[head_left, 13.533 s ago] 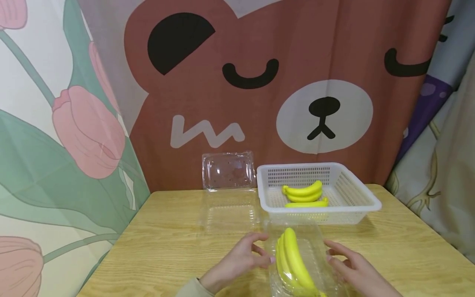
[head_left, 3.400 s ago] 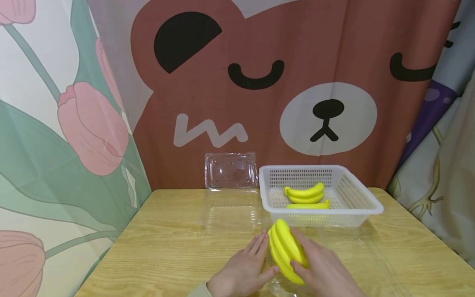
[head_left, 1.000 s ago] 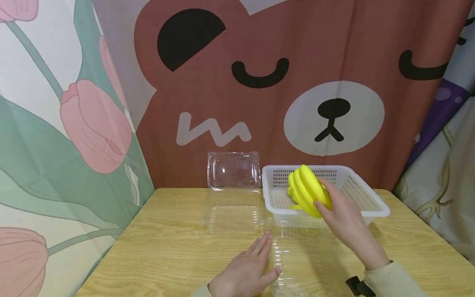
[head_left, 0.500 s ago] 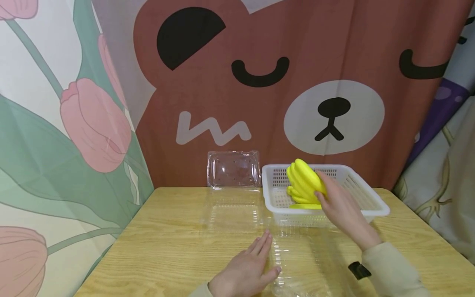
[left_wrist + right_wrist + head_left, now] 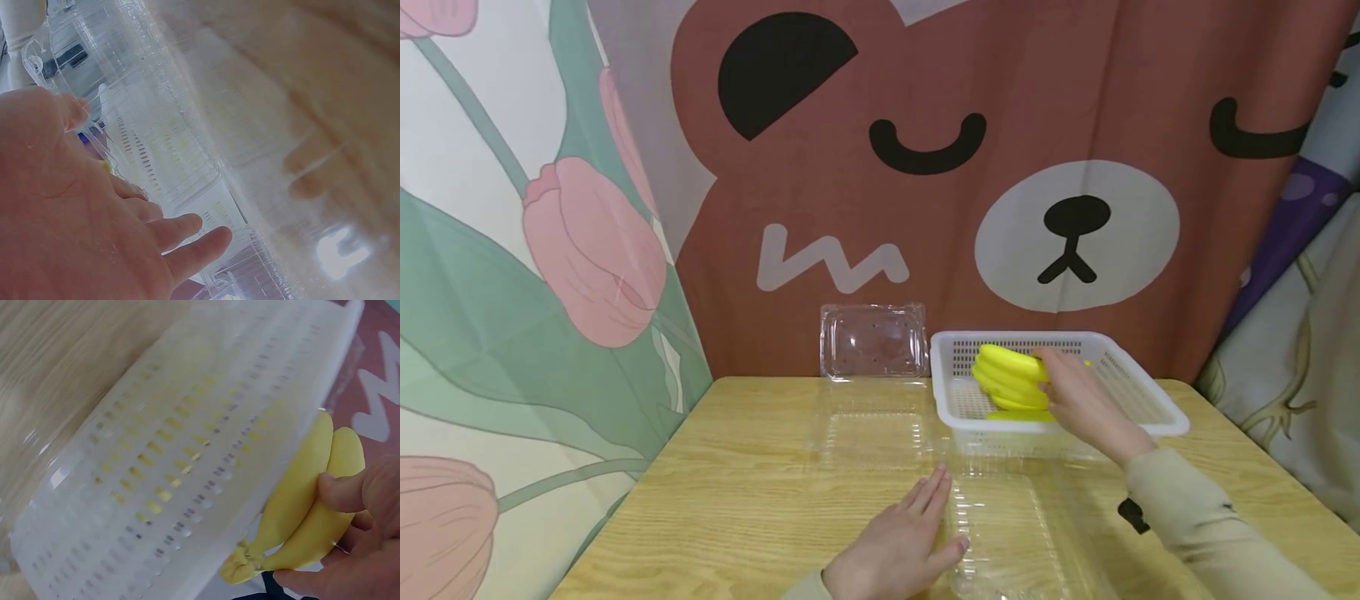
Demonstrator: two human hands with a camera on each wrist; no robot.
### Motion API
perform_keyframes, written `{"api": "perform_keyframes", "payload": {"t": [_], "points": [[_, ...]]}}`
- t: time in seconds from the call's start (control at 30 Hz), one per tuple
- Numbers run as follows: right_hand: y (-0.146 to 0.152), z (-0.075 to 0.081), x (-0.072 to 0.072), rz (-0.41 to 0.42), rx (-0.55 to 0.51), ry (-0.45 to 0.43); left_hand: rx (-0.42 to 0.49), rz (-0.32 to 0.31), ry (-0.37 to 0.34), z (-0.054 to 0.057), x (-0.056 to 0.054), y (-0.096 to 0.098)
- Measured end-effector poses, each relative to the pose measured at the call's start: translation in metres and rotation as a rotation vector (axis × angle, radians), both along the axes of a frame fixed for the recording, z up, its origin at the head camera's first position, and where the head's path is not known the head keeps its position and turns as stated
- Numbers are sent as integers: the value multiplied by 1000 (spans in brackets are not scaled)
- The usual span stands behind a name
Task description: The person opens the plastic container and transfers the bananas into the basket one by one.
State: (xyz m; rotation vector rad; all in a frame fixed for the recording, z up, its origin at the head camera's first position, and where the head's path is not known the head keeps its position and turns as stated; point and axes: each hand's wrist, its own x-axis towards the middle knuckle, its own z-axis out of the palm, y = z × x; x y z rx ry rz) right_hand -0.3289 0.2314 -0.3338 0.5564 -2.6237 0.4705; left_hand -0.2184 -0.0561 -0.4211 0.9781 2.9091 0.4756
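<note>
My right hand (image 5: 1086, 408) grips a bunch of yellow bananas (image 5: 1011, 367) inside the white perforated basket (image 5: 1176, 425). In the right wrist view, thumb and fingers hold the bananas (image 5: 303, 494) near the basket's wall (image 5: 156, 456), with the stem end pointing down and left. Another yellow banana piece (image 5: 1018, 415) shows under the bunch, partly hidden. My left hand (image 5: 891, 546) lies with fingers straight against the left side of a clear plastic clamshell container (image 5: 1003, 533), which has nothing in it. The left wrist view shows the left palm (image 5: 81, 206) beside the clear plastic.
A second clear clamshell (image 5: 872, 342) stands behind on the left with its lid upright, left of the basket. Everything rests on a wooden table (image 5: 737, 492). A printed bear curtain (image 5: 925, 250) hangs right behind the table's back edge.
The right hand has taken the bananas out of the front container and carried them forward into the basket, lowering and tilting them there. The left hand, first raised, now stays at the container's side.
</note>
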Motion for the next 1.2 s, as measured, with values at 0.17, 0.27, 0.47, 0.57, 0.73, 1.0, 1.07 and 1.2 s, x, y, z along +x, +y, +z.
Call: {"api": "perform_keyframes", "payload": {"t": [0.17, 0.27, 0.47, 0.57, 0.73, 1.0, 1.07, 1.2], "points": [[6, -7, -16, 18, 48, 17, -2, 6, -14, 1, 0, 0], [8, -11, -26, 35, 52, 14, -6, 4, -18, 1, -1, 0], [5, -17, -41, 55, 48, -40, -7, -6, -13, 0, -2, 0], [-1, -18, -47, 45, 52, -64, -10, -4, -4, 1, -2, 0], [-10, -23, -56, 36, 68, -49, -4, 5, -6, 1, -2, 0], [-19, -27, -59, 66, 47, -22, -7, 11, 13, 0, -1, 0], [-20, -28, -58, 68, 41, -20, -6, 16, 5, 0, -2, 0], [-22, -28, -55, 63, 27, -18, -6, 22, 8, -1, -2, 0]]}}
